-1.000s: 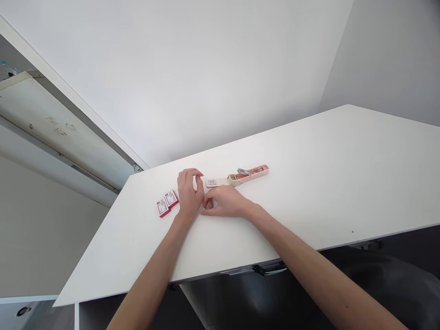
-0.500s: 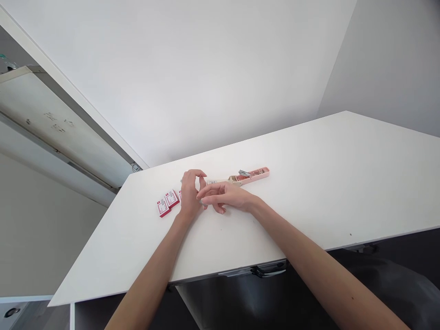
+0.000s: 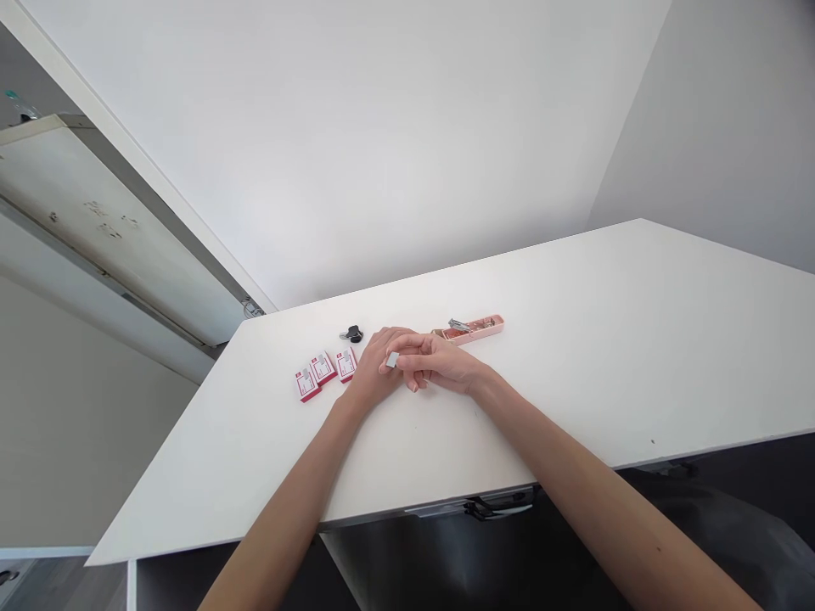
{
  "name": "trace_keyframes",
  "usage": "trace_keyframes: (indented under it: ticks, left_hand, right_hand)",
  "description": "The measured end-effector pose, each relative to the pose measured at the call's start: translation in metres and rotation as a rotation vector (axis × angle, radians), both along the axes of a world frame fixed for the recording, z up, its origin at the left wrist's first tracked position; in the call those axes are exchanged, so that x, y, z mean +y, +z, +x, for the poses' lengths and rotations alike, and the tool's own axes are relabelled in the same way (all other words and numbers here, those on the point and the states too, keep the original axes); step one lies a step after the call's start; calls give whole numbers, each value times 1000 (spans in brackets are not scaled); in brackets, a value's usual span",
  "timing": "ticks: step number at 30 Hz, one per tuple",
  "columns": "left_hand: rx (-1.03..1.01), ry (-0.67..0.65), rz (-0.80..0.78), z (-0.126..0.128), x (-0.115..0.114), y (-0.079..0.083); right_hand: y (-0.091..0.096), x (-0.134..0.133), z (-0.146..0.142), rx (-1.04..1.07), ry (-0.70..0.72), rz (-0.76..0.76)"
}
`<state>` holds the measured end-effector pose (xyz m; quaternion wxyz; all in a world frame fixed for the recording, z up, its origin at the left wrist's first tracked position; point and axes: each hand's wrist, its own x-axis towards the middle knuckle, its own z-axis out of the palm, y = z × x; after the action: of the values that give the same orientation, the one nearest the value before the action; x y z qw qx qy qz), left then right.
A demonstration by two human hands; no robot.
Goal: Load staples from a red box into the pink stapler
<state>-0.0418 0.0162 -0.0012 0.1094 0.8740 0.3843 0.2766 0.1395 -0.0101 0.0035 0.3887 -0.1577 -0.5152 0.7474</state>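
Note:
My right hand (image 3: 446, 367) pinches a small grey strip of staples (image 3: 392, 360) between its fingertips, just above my left hand (image 3: 373, 373). My left hand reaches over the cream end of an opened pink stapler (image 3: 474, 327), its fingers curved down on it and partly hidden by the right hand. The stapler's pink tray lies open to the right of both hands. Three small red staple boxes (image 3: 323, 370) lie in a row just left of my left hand.
A small black object (image 3: 352, 333) sits behind the boxes near the back of the white table (image 3: 604, 339). The table's front edge (image 3: 446, 505) runs close to my forearms, with a dark handle under it. A wall stands behind, and a cabinet is at the left.
My right hand lifted off the table and now holds a grey staple strip. My left hand slid right onto the stapler's cream end, uncovering a third red box and the black object.

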Motion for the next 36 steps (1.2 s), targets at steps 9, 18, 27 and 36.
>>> trace_keyframes:
  ticks: [9,18,27,36]
  left_hand:
    - [-28,-46,-48,-7,-3,-3]
    - [35,-218,0,6,-15,2]
    - [30,-379,-20,24,-35,3]
    - [22,-461,-31,32,-48,3]
  right_hand:
    - [-5,-5,-4,19,-149,-32]
    - [20,-69,65,-222,-422,130]
    - [47,-120,119,-1075,-969,753]
    - [19,-148,132,-1221,-1002,1075]
